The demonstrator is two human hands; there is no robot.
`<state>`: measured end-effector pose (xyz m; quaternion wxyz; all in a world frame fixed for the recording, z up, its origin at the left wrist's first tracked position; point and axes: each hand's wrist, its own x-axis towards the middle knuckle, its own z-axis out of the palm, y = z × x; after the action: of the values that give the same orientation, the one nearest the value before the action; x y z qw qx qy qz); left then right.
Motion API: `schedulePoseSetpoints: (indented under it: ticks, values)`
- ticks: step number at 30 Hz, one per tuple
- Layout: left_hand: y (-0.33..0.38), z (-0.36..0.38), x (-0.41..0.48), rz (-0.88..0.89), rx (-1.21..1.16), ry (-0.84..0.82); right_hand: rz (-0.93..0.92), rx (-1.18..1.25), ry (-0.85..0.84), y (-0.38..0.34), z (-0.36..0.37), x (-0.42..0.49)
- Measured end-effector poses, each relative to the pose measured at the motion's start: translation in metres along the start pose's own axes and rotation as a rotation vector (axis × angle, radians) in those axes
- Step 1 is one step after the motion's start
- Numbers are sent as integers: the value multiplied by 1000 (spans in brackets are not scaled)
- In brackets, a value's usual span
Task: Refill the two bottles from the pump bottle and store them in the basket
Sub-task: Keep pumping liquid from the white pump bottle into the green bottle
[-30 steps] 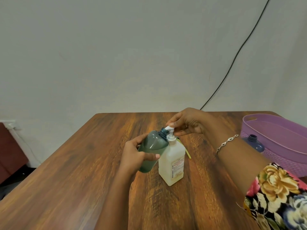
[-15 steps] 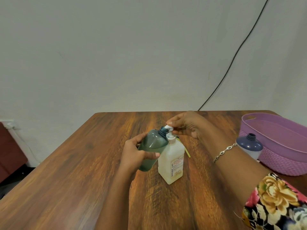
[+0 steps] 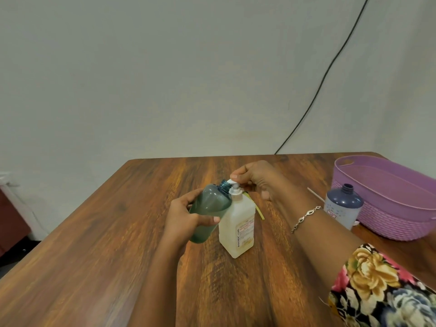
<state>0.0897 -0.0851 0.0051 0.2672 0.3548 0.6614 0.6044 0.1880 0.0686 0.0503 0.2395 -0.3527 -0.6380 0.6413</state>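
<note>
A white pump bottle [image 3: 238,228] stands upright near the middle of the wooden table [image 3: 106,244]. My left hand [image 3: 184,218] grips a green translucent bottle [image 3: 210,208], tilted so its open neck sits right under the pump's spout. My right hand [image 3: 257,178] is on the pump head [image 3: 234,184], fingertips curled over it and pressing down. A blue-topped bottle [image 3: 343,206] with an open neck stands upright on the table, right in front of the purple basket [image 3: 387,206], at the table's right side.
A black cable [image 3: 325,74] runs down the wall to the table's far edge. A yellow-green strip [image 3: 258,210] lies on the table behind the pump bottle. A thin white stick [image 3: 316,194] lies near the blue-topped bottle. A dark red piece of furniture [image 3: 11,223] stands at left.
The view has shifted, so the blue-topped bottle now shows clear of my right forearm. My right hand's fingers have pressed lower on the pump head. The green bottle stays at the spout.
</note>
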Motion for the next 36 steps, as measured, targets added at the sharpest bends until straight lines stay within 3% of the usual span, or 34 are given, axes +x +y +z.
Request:
schedulePoseSetpoints:
  ticks: [7,12,24,36]
  values:
    - [7,0,0,19,10,5,-133,-53,-73,-13,-4,1]
    - [0,1,-1,0,30,12,-196,-160,-17,0,0,1]
    - [7,2,-2,11,8,15,-194,-198,3,-5,-2,0]
    - [8,4,-5,18,10,23,-120,-15,-27,-5,-3,0]
